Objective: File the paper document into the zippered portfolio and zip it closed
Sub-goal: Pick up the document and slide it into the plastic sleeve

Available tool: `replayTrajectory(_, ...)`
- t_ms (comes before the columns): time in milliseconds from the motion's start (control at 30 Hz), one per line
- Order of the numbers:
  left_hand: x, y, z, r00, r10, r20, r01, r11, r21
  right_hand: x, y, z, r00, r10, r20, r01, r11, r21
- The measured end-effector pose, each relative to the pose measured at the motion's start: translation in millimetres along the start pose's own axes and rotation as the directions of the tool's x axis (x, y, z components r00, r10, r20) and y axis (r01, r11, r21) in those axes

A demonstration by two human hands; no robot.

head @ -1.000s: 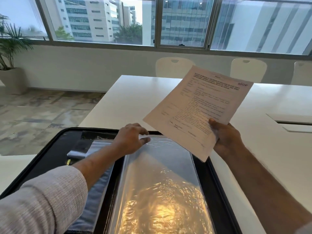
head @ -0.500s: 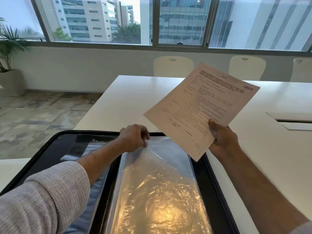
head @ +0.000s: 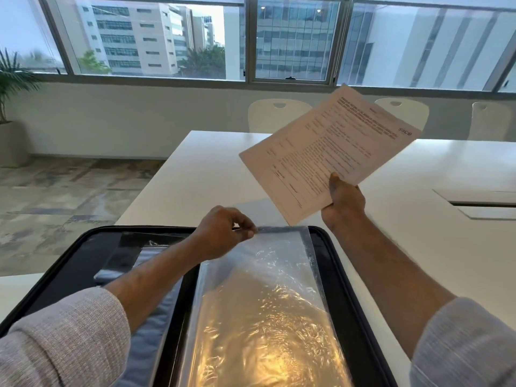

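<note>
The black zippered portfolio (head: 72,263) lies open flat on the white table (head: 201,177) in front of me. A clear plastic sleeve (head: 279,275) rests on its right half and reflects light. My left hand (head: 223,236) pinches the sleeve's top left corner and lifts its upper edge. My right hand (head: 343,202) holds the printed paper document (head: 329,152) by its lower edge, tilted in the air above the table, just beyond the portfolio's far right corner.
Three white chairs (head: 276,114) stand along the table's far side below a wide window. A recessed cable hatch (head: 480,203) sits in the tabletop at the right. A potted plant (head: 11,107) stands at the far left on the floor.
My left hand has closed its fingers on the sleeve's top corner and raised the edge. The document in my right hand has lifted slightly and shifted right.
</note>
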State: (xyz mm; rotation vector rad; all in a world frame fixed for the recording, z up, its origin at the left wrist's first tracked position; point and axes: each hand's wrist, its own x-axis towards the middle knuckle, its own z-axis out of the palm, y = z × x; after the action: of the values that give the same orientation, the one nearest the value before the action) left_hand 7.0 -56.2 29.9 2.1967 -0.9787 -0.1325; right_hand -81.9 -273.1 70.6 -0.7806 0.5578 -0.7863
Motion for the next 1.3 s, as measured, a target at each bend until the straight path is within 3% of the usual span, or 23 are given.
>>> replayTrajectory(133,-1,1,3,0.999,0.039,-0.012,-0.038,0.994,0.101,8,14,17,0.999,0.018,0.042,-0.014,0.996,-0.091)
replayTrajectory(300,1,5,8,0.997,0.035,-0.064,-0.031,0.998,0.059,11,32,20,0.993,0.006,0.115,0.019,0.978,-0.210)
replayTrajectory(433,2,5,11,0.996,0.065,-0.060,-0.062,0.997,0.051,19,31,24,0.998,-0.051,0.026,0.052,0.996,-0.077)
replayTrajectory(533,4,6,13,0.995,0.083,-0.056,-0.080,0.995,0.061,22,27,28,0.998,-0.035,0.050,0.037,0.998,-0.047)
replayTrajectory(733,3,1,15,0.993,0.039,-0.116,-0.037,0.999,0.016,20,31,13,0.957,0.083,0.277,-0.027,0.980,-0.199)
replayTrajectory(933,3,3,7,0.989,-0.001,-0.146,0.011,0.998,0.065,20,17,1,0.888,0.244,0.391,-0.074,0.913,-0.401)
replayTrajectory(1133,5,7,11,0.986,-0.070,-0.149,0.075,0.997,0.029,21,11,-4,0.822,0.367,0.436,-0.063,0.819,-0.570)
replayTrajectory(1300,8,8,16,0.986,-0.142,-0.085,0.144,0.990,0.010,19,5,-6,0.813,0.419,0.404,-0.047,0.739,-0.672)
